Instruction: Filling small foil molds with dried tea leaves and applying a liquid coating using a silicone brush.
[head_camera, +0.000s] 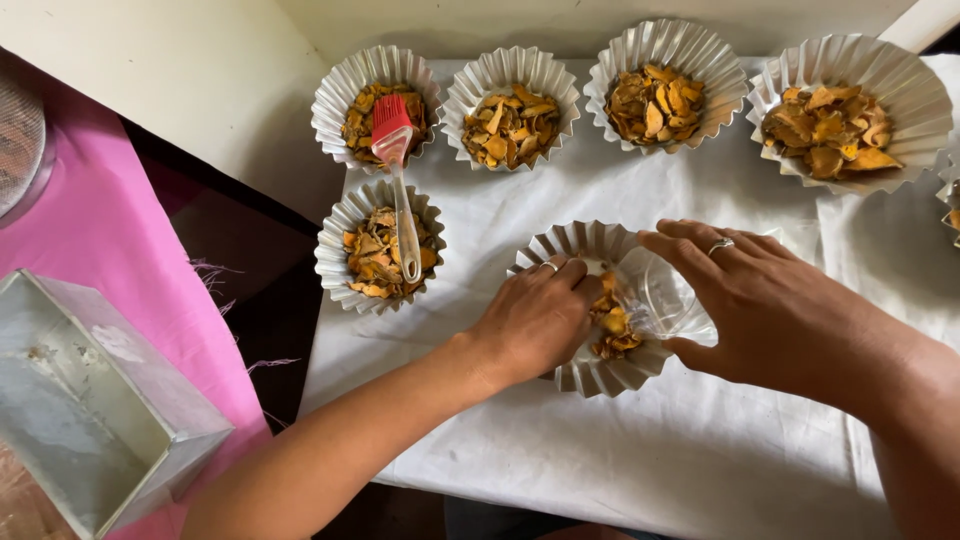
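A fluted metal mould (575, 245) sits on the white cloth (600, 440) in the middle, partly filled with orange-brown dried chips (612, 325). My left hand (530, 320) reaches into this mould, its fingers curled on the chips. My right hand (770, 300), with a ring on one finger, holds a clear plastic bag (665, 295) at the mould's right rim, tilted toward it. The bag's contents are hard to make out.
Several more fluted moulds hold the same chips: three in the back row (512, 105), (660, 85), (850, 110), and two at left (375, 95), (378, 255). A red silicone brush (400, 170) lies across those two. A rectangular metal tin (90, 400) stands on pink cloth (110, 230) at left.
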